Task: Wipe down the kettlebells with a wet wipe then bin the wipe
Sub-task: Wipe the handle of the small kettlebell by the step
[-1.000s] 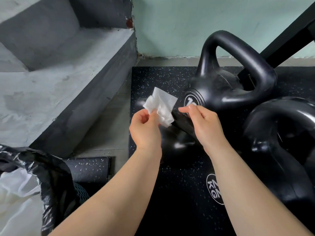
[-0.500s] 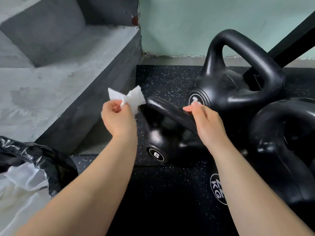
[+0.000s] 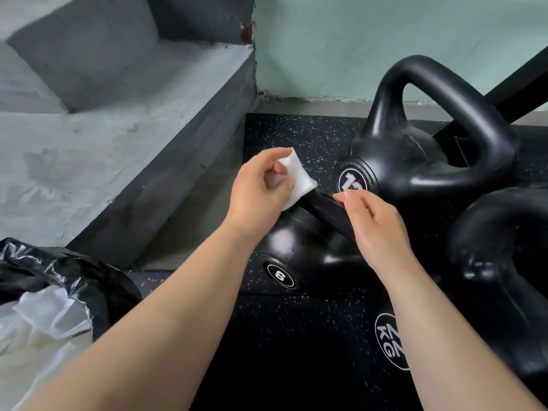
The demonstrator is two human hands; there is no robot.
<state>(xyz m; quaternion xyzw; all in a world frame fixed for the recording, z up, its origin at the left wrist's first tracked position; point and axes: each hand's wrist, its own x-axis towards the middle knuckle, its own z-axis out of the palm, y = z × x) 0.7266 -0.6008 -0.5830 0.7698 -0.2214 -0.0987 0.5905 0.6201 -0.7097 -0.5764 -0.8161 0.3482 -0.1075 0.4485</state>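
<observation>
A small black kettlebell marked 6 (image 3: 299, 256) lies tilted on the speckled black mat (image 3: 296, 336). My left hand (image 3: 258, 194) holds a white wet wipe (image 3: 298, 176) pressed against the left end of its handle. My right hand (image 3: 376, 229) grips the same handle further right, fingertips on top. Behind stands a larger kettlebell marked 12 (image 3: 415, 170), upright. A still bigger one marked 24 KG (image 3: 504, 277) fills the right side, partly hidden by my right forearm.
A bin with a black liner (image 3: 59, 280) and white wipes inside sits at the lower left. Grey concrete steps (image 3: 103, 137) rise on the left. A pale green wall (image 3: 341, 48) runs behind, and a black bar (image 3: 516, 87) slants at the top right.
My left hand has swung right and down, bringing the wipe from the air onto the small kettlebell's handle. My right hand has stayed on the handle.
</observation>
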